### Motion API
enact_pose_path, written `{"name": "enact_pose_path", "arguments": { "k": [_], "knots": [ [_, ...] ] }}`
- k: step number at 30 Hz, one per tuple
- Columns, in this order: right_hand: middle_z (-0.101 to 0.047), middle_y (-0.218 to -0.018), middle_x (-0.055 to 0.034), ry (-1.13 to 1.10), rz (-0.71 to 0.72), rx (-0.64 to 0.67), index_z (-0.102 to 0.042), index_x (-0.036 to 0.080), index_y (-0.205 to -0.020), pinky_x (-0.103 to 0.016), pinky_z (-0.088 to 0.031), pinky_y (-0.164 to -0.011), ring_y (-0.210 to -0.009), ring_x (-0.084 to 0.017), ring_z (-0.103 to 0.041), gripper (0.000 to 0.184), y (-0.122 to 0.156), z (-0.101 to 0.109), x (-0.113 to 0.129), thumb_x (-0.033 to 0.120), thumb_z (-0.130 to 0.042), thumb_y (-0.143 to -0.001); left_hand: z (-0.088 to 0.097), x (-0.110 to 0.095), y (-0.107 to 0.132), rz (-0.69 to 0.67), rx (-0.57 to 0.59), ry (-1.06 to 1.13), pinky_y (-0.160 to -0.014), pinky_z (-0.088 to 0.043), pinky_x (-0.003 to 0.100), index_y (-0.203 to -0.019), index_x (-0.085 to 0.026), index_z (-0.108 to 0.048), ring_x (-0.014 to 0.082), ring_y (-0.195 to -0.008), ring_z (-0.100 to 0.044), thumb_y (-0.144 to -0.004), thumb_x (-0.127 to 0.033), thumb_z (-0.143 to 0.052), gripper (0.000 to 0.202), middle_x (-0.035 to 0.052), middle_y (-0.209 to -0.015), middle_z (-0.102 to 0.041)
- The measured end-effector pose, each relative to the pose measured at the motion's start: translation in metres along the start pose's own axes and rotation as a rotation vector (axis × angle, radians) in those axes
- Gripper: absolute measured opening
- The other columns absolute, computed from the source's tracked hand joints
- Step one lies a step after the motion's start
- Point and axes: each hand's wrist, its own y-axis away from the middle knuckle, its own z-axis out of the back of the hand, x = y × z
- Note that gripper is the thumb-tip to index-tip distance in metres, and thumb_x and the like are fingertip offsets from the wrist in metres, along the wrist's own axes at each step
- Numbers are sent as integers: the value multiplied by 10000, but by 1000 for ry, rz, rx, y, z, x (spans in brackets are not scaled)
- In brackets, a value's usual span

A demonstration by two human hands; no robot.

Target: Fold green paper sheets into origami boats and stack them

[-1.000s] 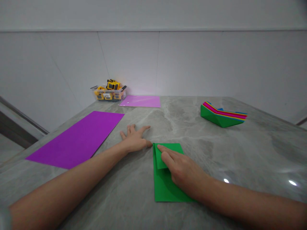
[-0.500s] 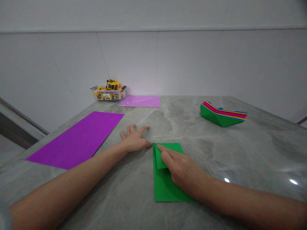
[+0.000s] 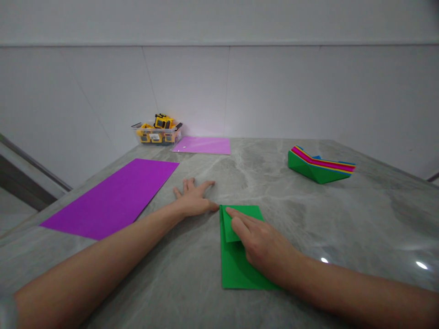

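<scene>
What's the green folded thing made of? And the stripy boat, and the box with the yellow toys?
Green folded thing: looks like paper, smooth and matte, with thin edges and straight folds.
Stripy boat: probably paper or card too, matte, with sharp creases.
Box: seems clear plastic, since the yellow toys show through its side.

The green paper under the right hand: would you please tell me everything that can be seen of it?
The green paper is plain and looks smooth. It lies on the grey table, with a smaller folded layer at its far end. The right hand rests on that layer, index finger near the far left corner, and hides part of the right side. The left hand's thumb is at that corner, perhaps touching.
</scene>
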Motion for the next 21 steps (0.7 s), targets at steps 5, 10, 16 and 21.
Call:
{"name": "enact_pose_path", "arguments": {
  "k": [5,10,16,21],
  "knots": [
    [-625,-1224,-253,53,39,3,-614,60,-999,-381,-556,-930,-1160,-312,-605,307,-1,1,0,-29,-384,-818,-1,2,-2,-8,-6,14,-1063,-43,694,-1435,-425,-346,439,-1446,-7,-661,-498,-644,833,120,-1583,-169],
    [-651,-1186,-236,195,132,-35,-620,97,-916,-350,-572,-895,-1132,-293,-628,258,-2,3,3,-4,-389,-861,-2,4,-1,-43,-8,22,-1052,-61,705,-1449,-421,-318,446,-1444,-5,-673,-519,-640,846,124,-1579,-180],
    [-659,-1165,-233,283,227,-36,-591,115,-815,-360,-576,-873,-1121,-297,-634,213,-3,5,6,62,-414,-920,-2,4,0,-57,-24,14,-1049,-55,709,-1431,-443,-341,454,-1441,-17,-676,-511,-652,819,130,-1578,-185],
    [-636,-1211,-233,269,227,27,-602,105,-864,-383,-553,-922,-1176,-296,-597,217,-2,4,5,73,-401,-939,-3,5,-1,-79,-17,3,-1028,-84,734,-1430,-426,-354,480,-1430,-39,-671,-520,-677,830,138,-1569,-206]
  ]
}}
